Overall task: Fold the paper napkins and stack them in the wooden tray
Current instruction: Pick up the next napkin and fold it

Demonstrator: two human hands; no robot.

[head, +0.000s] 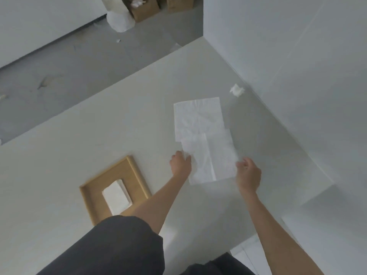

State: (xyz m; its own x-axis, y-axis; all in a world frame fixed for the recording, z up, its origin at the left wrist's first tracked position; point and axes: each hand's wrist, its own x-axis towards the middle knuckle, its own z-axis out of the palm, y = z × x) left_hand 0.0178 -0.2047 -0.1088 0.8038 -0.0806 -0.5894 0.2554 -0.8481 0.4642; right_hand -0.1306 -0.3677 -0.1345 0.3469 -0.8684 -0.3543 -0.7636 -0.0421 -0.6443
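Observation:
A white paper napkin (212, 159) lies spread on the pale table, one half folded over along its length. My left hand (180, 163) pinches its left edge, and my right hand (248, 173) grips its right edge. A second flat napkin (196, 118) lies just beyond it, partly overlapped by the near one. The wooden tray (137, 171) sits to the left of my left forearm, with a small stack of folded napkins (117, 196) inside it.
A crumpled scrap of tissue (236, 90) lies near the wall at the table's far right. The table's far edge (119, 84) drops to a grey floor with cardboard boxes (145, 8) and a white bag (120, 22). A white wall borders the right side.

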